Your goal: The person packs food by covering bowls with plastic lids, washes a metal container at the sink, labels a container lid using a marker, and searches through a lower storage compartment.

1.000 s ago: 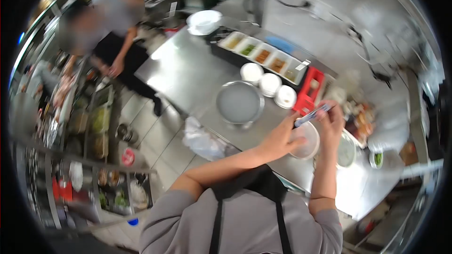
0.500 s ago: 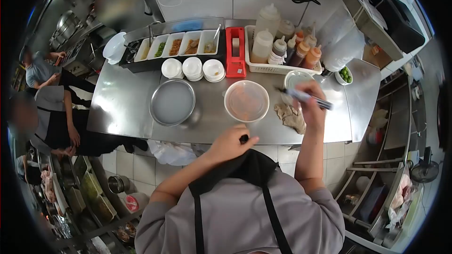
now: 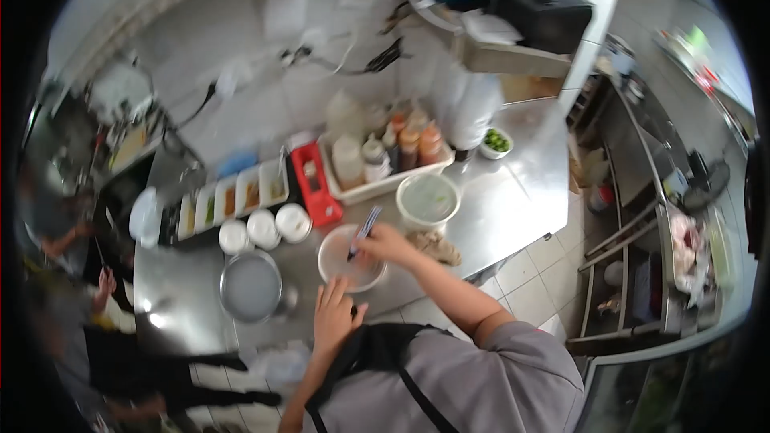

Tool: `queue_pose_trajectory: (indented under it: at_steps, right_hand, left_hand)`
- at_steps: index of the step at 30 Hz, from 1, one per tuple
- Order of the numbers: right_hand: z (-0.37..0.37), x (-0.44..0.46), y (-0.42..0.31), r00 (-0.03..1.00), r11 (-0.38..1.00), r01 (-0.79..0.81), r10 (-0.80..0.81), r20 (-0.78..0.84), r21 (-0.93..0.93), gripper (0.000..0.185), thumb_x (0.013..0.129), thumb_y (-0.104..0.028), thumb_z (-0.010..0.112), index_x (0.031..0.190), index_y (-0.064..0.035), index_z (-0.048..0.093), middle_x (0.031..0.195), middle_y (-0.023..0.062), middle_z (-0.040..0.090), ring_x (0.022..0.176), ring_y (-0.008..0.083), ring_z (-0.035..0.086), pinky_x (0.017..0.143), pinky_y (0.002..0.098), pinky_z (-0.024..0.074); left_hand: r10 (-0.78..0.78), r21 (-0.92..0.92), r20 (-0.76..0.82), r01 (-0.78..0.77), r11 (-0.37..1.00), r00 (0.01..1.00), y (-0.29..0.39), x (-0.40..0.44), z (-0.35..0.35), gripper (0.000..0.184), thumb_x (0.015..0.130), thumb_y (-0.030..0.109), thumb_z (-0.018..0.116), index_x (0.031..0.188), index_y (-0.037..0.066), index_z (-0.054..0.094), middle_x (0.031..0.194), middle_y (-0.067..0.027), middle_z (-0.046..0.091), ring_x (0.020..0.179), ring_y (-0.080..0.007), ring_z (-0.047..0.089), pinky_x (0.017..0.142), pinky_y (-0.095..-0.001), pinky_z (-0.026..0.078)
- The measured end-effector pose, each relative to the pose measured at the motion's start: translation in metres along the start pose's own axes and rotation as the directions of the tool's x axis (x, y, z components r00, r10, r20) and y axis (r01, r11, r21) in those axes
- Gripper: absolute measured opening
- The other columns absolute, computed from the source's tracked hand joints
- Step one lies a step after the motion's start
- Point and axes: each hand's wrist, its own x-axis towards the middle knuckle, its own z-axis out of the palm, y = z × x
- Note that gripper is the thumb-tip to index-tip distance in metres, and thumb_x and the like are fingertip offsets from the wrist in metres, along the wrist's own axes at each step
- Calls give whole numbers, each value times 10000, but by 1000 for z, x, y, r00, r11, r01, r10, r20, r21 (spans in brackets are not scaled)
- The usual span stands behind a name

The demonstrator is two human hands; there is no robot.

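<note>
My right hand point(image 3: 385, 245) grips a marker pen point(image 3: 368, 223), its tip down at the lid of a round plastic tub point(image 3: 333, 250) with pinkish contents. Whether the tip touches the lid I cannot tell. My left hand point(image 3: 333, 322) has its fingertips at the tub's near rim, and a small black cap point(image 3: 354, 312) is held near its thumb. Behind my right hand stands a second round lidded tub point(image 3: 431, 197). A crumpled brown cloth point(image 3: 435, 247) lies beside my right wrist.
A steel bowl point(image 3: 251, 287) sits left of the tub. Behind are stacked white dishes point(image 3: 263, 229), a topping rack point(image 3: 228, 202), a red tape dispenser point(image 3: 315, 184) and a basket point(image 3: 385, 185) of sauce bottles. A bowl of green limes point(image 3: 496, 143) stands right. People are at the left.
The view has swung to the right and tilted. My right hand has brought the marker over the tub, tip now downward, and my left hand has moved forward to the tub's rim.
</note>
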Motion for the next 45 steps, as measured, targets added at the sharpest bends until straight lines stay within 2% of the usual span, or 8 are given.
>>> queue_pose_trajectory:
  at_steps: [2, 5, 8, 12, 19, 24, 41, 45]
  right_hand:
    - [2, -10, -18, 998, 997, -57, 59, -29, 60, 189, 815, -227, 596, 861, -44, 606, 696, 22, 603, 605, 82, 565, 546, 237, 459]
    - [9, -14, -26, 982, 980, 160, -147, -117, 115, 199, 825, -223, 586, 870, -30, 596, 700, 23, 593, 613, 72, 550, 557, 232, 452]
    - [9, -13, -22, 988, 975, 130, -143, 56, 181, 185, 833, -198, 579, 887, -21, 581, 710, 18, 584, 632, 71, 545, 580, 223, 450]
    - [5, -16, -18, 995, 947, 89, -100, 22, 309, 127, 836, -141, 572, 898, -31, 564, 731, 5, 590, 658, 78, 554, 615, 223, 453]
    - [8, -6, -3, 953, 955, 289, -293, -69, -72, 158, 767, -207, 586, 784, -50, 585, 619, 36, 567, 578, 124, 560, 556, 286, 452]
    - [11, -16, -8, 992, 970, 124, -129, 8, 207, 122, 793, -147, 600, 802, -27, 578, 663, 3, 559, 584, 55, 508, 518, 226, 413]
    - [11, -19, -21, 993, 989, 114, -113, -19, 93, 134, 782, -134, 584, 739, -17, 535, 614, 9, 506, 562, 74, 463, 523, 257, 386]
    - [9, -18, -15, 969, 969, 247, -247, 9, -30, 131, 789, -139, 579, 761, -15, 545, 611, 14, 521, 545, 75, 482, 508, 252, 398]
  left_hand:
    - [-66, -147, 5, 66, 987, 998, 7, -1, -5, 283, 742, 242, 636, 684, -15, 531, 1226, -163, 479, 1162, -341, 417, 951, -406, 349]
    - [-75, -235, 133, 105, 966, 988, 15, 0, -18, 289, 756, 233, 627, 693, -25, 516, 1221, -190, 474, 1159, -350, 417, 941, -381, 363]
    - [-68, -192, 154, 97, 977, 986, 17, 0, -18, 299, 758, 235, 627, 697, -37, 518, 1218, -207, 469, 1167, -361, 407, 939, -375, 367]
    - [-78, -161, 163, 105, 981, 983, 14, 5, -15, 302, 761, 234, 625, 700, -44, 523, 1247, -214, 437, 1188, -372, 380, 937, -390, 371]
    - [-65, -166, 170, 93, 982, 983, 7, 6, -5, 318, 781, 232, 609, 681, -46, 493, 1293, -207, 387, 1192, -358, 381, 879, -405, 416]
    - [-87, -156, 195, 118, 981, 977, 9, 5, -9, 269, 760, 205, 630, 700, -33, 519, 1265, -184, 398, 1175, -342, 414, 825, -385, 465]
    - [-61, -128, 138, 79, 989, 988, 10, 5, -8, 295, 761, 220, 627, 665, -31, 507, 1250, -171, 433, 1181, -316, 422, 846, -357, 461]
    - [-106, -146, 182, 133, 980, 978, 12, 6, -11, 294, 762, 222, 628, 666, -28, 508, 1247, -171, 437, 1185, -307, 417, 847, -356, 458]
